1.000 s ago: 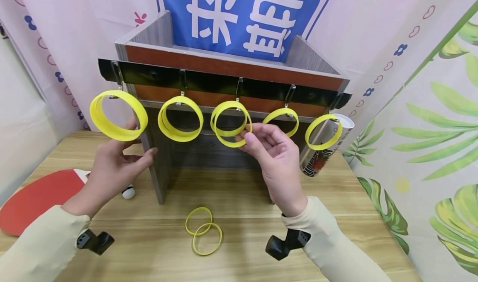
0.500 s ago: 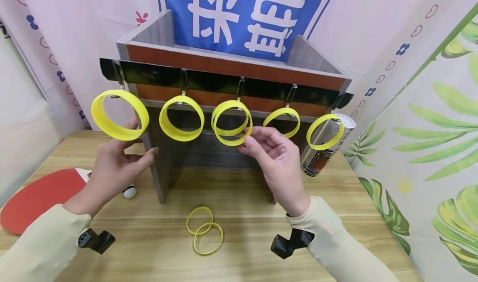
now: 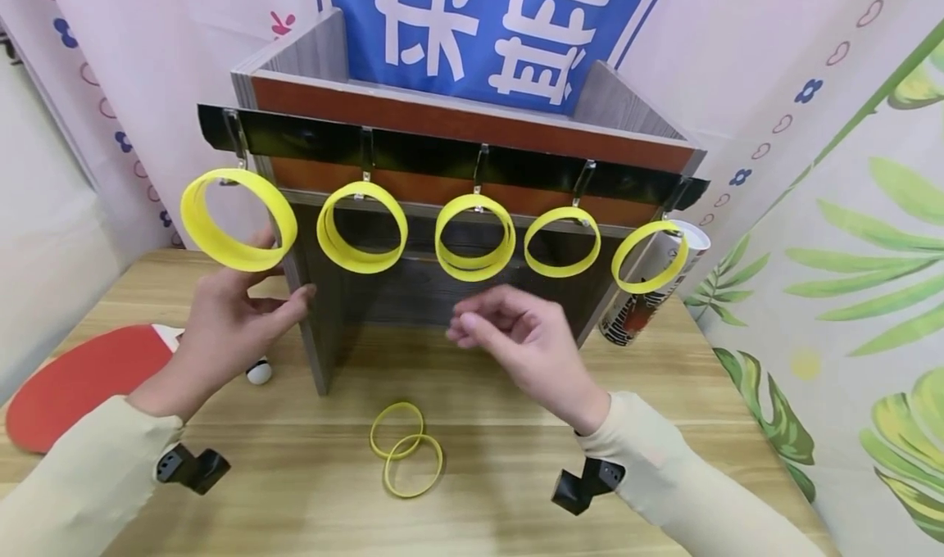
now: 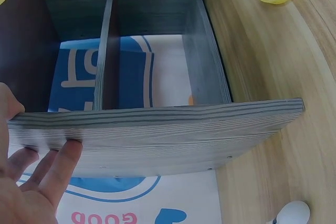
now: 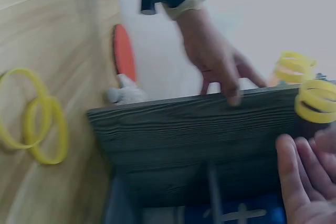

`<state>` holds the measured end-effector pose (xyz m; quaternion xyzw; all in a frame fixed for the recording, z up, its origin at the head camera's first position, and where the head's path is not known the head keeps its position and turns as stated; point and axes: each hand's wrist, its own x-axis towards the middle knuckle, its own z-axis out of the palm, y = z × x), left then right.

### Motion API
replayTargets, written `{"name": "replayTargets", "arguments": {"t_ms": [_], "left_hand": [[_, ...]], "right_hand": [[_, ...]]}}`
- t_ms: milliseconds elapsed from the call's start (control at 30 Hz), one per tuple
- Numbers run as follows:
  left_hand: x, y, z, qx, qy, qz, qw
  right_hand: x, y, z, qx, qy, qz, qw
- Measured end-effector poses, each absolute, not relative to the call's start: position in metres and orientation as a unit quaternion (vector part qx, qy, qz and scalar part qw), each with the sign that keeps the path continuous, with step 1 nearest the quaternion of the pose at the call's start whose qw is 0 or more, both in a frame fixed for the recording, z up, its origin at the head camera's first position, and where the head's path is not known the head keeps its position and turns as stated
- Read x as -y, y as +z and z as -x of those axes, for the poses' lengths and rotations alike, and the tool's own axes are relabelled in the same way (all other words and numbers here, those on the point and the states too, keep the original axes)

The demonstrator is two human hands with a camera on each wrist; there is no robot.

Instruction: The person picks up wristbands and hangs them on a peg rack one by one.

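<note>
My left hand (image 3: 236, 315) grips the left side panel (image 3: 313, 348) of a grey wooden shelf. In the left wrist view its thumb lies at the panel's front edge and its fingers (image 4: 63, 169) press the outer face. Yellow rings hang from hooks along a black bar (image 3: 424, 149) across the shelf's front. The middle hook bears overlapping rings (image 3: 474, 273); others hang at far left (image 3: 239, 258) and far right (image 3: 649, 286). Just below the middle rings is my right hand (image 3: 527, 336), fingers loosely bent, holding nothing. Two overlapping yellow rings (image 3: 408, 495) lie on the table.
A red table-tennis bat (image 3: 84, 385) and a shuttlecock (image 3: 258, 373) lie left of the shelf. To its right stands a printed tube (image 3: 637, 315). Behind hangs a curtain with a blue printed panel (image 3: 487, 24). The wooden tabletop (image 3: 295, 491) extends toward me.
My right hand has let go of the ring at the middle hook and moved down. That ring now hangs in line with the others there. My left hand keeps its grip on the panel.
</note>
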<state>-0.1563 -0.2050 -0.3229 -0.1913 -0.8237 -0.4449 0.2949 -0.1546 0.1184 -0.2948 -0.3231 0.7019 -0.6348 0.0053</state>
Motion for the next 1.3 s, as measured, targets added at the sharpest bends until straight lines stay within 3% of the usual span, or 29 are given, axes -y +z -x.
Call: {"name": "replayTargets", "arguments": {"t_ms": [167,367,700,1033,1300], "left_hand": [[0.204,-0.322,0.157,0.823,-0.445,0.194,0.296],[0.202,-0.320,0.157,0.827,-0.437,0.194,0.295],[0.204,-0.321,0.157,0.828,-0.436,0.193,0.294],[0.205,-0.323,0.156,0.828,-0.441,0.187,0.290],[0.206,-0.323,0.156,0.829,-0.442,0.186,0.289]], "right_hand": [[-0.117,-0.320,0.161,-0.772,-0.518,0.359,0.084],[-0.123,-0.359,0.173,-0.829,-0.387,0.388,0.111],[-0.116,-0.411,0.176,-0.841,-0.331,0.381,0.193],[-0.107,-0.423,0.174,-0.851,-0.304,0.377,0.203],[-0.107,-0.423,0.175,-0.828,-0.345,0.360,0.257]]}}
